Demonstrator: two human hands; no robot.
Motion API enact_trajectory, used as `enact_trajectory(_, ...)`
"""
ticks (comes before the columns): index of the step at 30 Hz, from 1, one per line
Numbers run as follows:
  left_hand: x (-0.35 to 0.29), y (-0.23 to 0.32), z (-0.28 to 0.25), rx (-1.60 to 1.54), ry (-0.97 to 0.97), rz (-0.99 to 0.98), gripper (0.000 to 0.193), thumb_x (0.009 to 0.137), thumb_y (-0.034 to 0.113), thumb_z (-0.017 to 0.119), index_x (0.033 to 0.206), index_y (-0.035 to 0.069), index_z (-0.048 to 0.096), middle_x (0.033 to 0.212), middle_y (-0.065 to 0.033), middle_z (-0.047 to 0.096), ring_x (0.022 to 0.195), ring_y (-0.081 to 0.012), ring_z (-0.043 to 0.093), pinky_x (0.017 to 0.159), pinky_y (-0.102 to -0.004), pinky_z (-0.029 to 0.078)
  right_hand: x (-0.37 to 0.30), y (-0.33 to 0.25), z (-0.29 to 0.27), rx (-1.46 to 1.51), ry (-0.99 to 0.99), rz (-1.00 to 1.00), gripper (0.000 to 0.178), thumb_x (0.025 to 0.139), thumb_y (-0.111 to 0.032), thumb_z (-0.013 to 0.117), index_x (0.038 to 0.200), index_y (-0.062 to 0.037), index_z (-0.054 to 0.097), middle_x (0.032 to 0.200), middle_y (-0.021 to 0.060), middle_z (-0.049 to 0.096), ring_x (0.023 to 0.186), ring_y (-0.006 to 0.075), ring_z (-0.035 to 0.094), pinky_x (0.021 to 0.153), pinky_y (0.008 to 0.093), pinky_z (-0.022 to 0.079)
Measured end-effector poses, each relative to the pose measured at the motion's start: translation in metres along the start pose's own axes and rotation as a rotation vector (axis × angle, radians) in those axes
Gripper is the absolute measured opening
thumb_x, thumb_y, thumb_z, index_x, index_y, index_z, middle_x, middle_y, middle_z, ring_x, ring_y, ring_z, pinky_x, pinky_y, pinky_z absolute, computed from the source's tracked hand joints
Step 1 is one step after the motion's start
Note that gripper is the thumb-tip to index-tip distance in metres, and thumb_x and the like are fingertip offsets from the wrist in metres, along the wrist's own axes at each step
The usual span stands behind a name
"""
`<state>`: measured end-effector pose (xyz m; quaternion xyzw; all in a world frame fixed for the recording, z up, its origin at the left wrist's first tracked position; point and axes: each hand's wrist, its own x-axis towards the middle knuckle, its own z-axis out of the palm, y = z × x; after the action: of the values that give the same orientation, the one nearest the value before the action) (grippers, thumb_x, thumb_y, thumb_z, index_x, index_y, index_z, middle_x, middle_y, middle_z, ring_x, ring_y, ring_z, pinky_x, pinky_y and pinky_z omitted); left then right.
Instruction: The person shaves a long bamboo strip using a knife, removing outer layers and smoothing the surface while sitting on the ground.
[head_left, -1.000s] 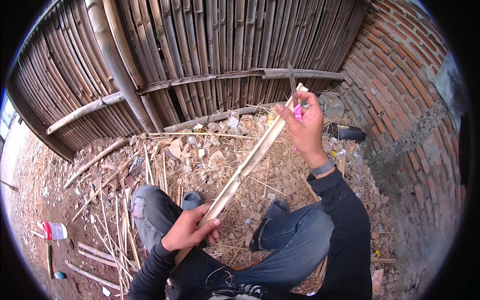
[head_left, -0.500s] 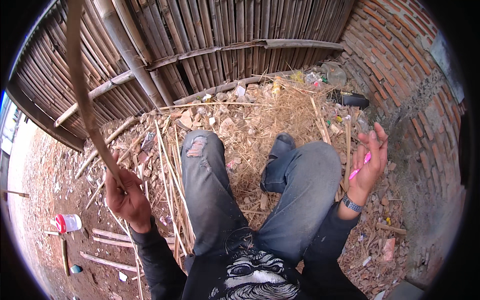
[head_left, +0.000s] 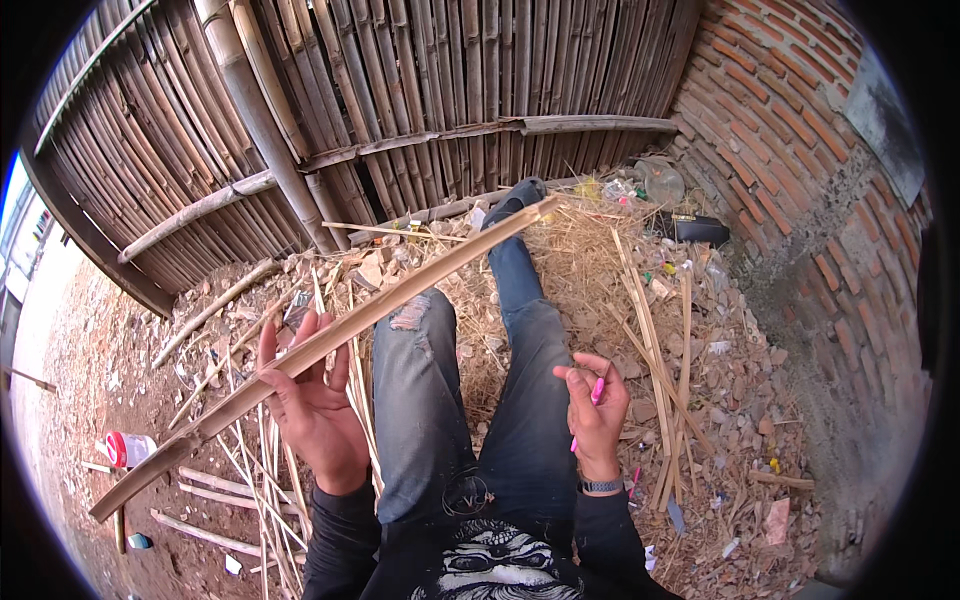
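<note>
A long split bamboo piece [head_left: 340, 327] slants across the view, from low at the left up to my far shoe, its hollow inner side partly showing. My left hand [head_left: 325, 430] holds it, thumb over the near edge and fingers behind it, their tips showing beyond. To the right of my thigh, my right hand [head_left: 598, 430] is closed around a slim pink pen-like thing [head_left: 597, 391], with its index finger pointing left. Just what kind of thing it is, I cannot tell. The right hand is apart from the bamboo.
Thin bamboo strips [head_left: 655, 370] lie right of my legs, and shorter sticks [head_left: 215, 490] at left. A red-and-white tub [head_left: 130, 449] stands far left. Straw and rubble cover the ground up to a bamboo wall [head_left: 420, 70] and a brick wall [head_left: 760, 110]. A black case [head_left: 695, 229] lies near their corner.
The bamboo has swung from upright to a slant across my legs, and my left hand has turned palm up. My right hand has come inward with the pink thing. One leg has stretched forward.
</note>
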<state>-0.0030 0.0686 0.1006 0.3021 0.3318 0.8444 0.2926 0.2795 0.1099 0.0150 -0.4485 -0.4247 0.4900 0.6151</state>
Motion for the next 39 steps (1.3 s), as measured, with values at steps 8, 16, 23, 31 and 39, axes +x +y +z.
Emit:
enact_trajectory(8,-0.093,-0.069,0.024,-0.136,-0.022,-0.404,0.061,0.113,0.048,0.039,0.155,0.004,0.037,0.15,-0.0265,0.052,0.138,-0.0348,0.056,0.11,-0.0408,0.054,0.02,-0.006,0.039,0.243,0.057,0.032,0.055,0.1,-0.015,0.074,0.143,0.0052,0.047,0.107,0.0219,0.075,0.088,0.0108,0.07,0.065,0.0211,0.05)
enact_trajectory(16,-0.086,-0.074,0.026,0.078,-0.302,-0.516,0.056,0.115,0.045,0.035,0.142,0.0,0.053,0.141,-0.0202,0.062,0.132,-0.0307,0.061,0.104,-0.045,0.058,0.042,0.0,-0.002,0.214,0.119,0.131,0.043,0.1,-0.025,0.076,0.129,0.0022,0.06,0.075,-0.001,0.058,0.041,0.0,0.035,0.037,0.0218,0.026)
enact_trajectory(23,0.061,-0.042,0.052,-0.092,-0.379,0.25,0.038,0.113,0.042,0.041,0.123,0.007,0.053,0.12,-0.0202,0.069,0.121,-0.0363,0.066,0.108,-0.0535,0.052,0.034,-0.012,-0.006,0.076,-0.323,0.261,0.038,0.109,-0.036,0.056,0.118,-0.0004,0.065,0.066,0.0036,0.058,0.041,0.0032,0.039,0.037,0.022,0.027)
enact_trajectory(31,0.173,0.035,0.088,0.525,-0.655,0.38,0.04,0.114,0.041,0.043,0.108,0.006,0.062,0.062,0.0037,0.048,0.052,-0.0061,0.044,0.049,-0.0234,0.037,0.026,-0.012,-0.018,0.031,-0.198,0.231,0.032,0.109,-0.022,0.047,0.129,-0.0023,0.063,0.067,0.0015,0.056,0.047,0.0053,0.046,0.043,0.0221,0.036)
enact_trajectory(39,0.008,-0.158,-0.092,1.107,-0.835,-0.498,0.034,0.105,0.033,0.06,0.099,0.001,0.07,0.069,-0.0152,0.063,0.064,-0.0272,0.063,0.064,-0.041,0.049,0.031,0.085,-0.024,-0.381,-0.112,0.017,0.038,0.11,-0.031,0.056,0.135,-0.0035,0.065,0.068,-0.0005,0.06,0.061,0.0064,0.056,0.055,0.0251,0.044)
